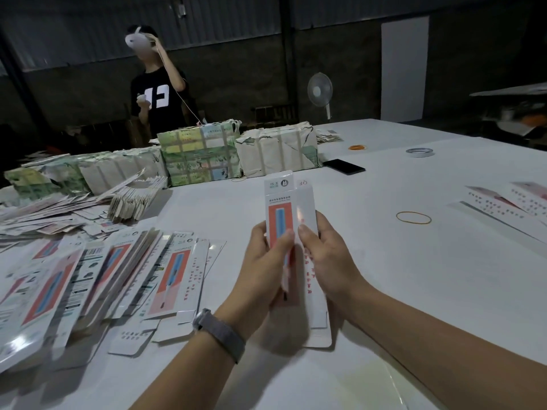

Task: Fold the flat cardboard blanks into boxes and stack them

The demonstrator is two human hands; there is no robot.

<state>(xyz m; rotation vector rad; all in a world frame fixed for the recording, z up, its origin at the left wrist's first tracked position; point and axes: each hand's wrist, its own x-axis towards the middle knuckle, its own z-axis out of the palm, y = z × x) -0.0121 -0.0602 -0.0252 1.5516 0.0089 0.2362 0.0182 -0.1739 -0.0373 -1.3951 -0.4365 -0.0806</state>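
Note:
A long narrow cardboard blank (288,199), white with a red and blue panel, stands upright above the table in front of me. My left hand (263,261) grips its left edge, thumb across the red face. My right hand (325,255) grips its right side, fingers curled round the white panel. A spread pile of flat blanks (97,279) of the same print lies on the white table (414,276) at the left. Some folded boxes (509,202) lie at the far right.
Wrapped paper bundles (201,155) line the back of the table, loose scraps (44,214) in front of them. A black phone (344,166), a tape roll (418,151) and rubber bands (413,217) lie on the right. A person (159,90) stands behind the table; a fan (320,91) beyond.

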